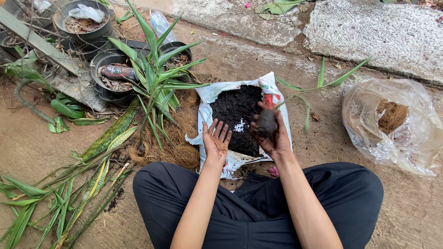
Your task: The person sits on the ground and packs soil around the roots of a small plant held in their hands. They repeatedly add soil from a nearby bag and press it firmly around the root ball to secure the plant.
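Dark soil fills the torn-open soil bag (208, 94), our landmark on the concrete ground in front of our crossed legs. Over the bag's right half, our right hand (272, 133) has its grip closed around a clump of soil (266, 122), pressed into a rough ball and lifted clear of the heap. Over the bag's near left edge, our left hand (216, 138) hovers with fingers spread wide, palm dirty, holding nothing. Left of the bag, a spiky green plant (154, 76) stands in coconut fibre (182, 138), with black pots (113, 76) beyond it. We judge the work at an early stage: 1 handful is shaped, no pot near us shows fresh soil, and the bag remains nearly full.
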Action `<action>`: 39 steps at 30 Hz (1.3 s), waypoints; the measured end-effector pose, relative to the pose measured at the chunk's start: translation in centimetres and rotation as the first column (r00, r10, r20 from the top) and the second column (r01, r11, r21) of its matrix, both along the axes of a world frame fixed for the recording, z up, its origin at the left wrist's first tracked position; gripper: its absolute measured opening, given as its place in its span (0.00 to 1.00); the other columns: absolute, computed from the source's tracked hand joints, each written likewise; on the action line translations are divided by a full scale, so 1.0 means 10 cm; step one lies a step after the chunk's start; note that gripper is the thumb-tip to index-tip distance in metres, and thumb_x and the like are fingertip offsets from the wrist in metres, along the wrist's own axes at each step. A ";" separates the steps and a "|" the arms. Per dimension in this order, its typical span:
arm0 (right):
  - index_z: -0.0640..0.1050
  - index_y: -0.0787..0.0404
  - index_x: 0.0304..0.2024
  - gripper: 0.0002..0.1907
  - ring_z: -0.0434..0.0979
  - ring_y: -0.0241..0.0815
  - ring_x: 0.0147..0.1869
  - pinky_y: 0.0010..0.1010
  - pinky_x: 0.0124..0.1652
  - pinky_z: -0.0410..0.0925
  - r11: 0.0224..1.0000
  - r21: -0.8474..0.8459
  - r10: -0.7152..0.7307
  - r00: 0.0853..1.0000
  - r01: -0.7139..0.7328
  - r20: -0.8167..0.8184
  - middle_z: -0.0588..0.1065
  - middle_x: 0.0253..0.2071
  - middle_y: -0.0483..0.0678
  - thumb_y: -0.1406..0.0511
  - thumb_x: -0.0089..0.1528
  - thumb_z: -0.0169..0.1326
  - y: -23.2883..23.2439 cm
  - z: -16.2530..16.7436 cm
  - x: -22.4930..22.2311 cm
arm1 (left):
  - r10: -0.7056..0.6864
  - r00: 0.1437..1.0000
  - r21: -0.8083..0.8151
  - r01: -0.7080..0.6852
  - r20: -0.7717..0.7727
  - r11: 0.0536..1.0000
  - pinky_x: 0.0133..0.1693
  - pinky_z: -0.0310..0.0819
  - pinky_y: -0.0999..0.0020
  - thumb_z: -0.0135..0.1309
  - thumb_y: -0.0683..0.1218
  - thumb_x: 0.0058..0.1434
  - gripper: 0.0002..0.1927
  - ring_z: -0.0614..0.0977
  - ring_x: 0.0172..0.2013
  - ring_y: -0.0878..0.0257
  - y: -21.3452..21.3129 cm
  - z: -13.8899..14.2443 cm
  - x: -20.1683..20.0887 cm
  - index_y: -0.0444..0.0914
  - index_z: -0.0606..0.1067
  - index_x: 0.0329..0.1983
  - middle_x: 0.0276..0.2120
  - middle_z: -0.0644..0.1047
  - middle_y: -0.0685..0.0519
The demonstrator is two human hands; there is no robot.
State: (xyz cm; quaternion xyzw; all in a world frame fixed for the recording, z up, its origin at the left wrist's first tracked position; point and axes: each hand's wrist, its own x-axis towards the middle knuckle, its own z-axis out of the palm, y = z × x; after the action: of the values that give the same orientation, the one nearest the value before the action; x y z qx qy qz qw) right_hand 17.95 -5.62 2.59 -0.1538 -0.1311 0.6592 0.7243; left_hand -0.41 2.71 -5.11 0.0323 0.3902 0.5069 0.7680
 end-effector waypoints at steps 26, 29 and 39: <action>0.77 0.64 0.31 0.16 0.77 0.36 0.33 0.25 0.36 0.70 0.961 -0.250 0.078 0.753 0.117 0.654 0.78 0.32 0.49 0.58 0.66 0.55 0.02 -0.08 -0.26 | -0.325 0.836 -0.102 0.407 0.443 0.908 0.54 0.70 0.50 0.36 0.74 0.67 0.29 0.78 0.50 0.56 -0.66 0.26 0.51 0.49 0.75 0.43 0.47 0.78 0.55; 0.77 0.66 0.26 0.20 0.78 0.34 0.32 0.25 0.37 0.71 0.973 -0.199 0.065 0.677 0.121 0.733 0.79 0.30 0.50 0.56 0.66 0.58 0.01 -0.12 -0.29 | -0.279 0.816 -0.038 0.344 0.506 0.938 0.57 0.68 0.49 0.33 0.72 0.71 0.29 0.78 0.53 0.55 -0.68 0.25 0.49 0.50 0.76 0.44 0.49 0.79 0.57; 0.78 0.64 0.27 0.22 0.71 0.33 0.28 0.28 0.31 0.66 0.916 -0.232 0.040 0.500 0.328 0.865 0.75 0.25 0.45 0.55 0.68 0.54 0.03 -0.41 -0.46 | -0.299 0.862 -0.024 0.338 0.409 0.941 0.58 0.71 0.56 0.28 0.73 0.69 0.38 0.80 0.53 0.54 -0.56 -0.08 0.43 0.43 0.78 0.53 0.50 0.81 0.50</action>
State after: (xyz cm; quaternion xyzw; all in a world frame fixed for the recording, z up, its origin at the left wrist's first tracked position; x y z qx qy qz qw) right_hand 13.37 -5.29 -1.56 -0.6012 -0.3317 0.4445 0.5752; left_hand 3.87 -2.87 -5.96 -0.0443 0.2381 0.3498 0.9050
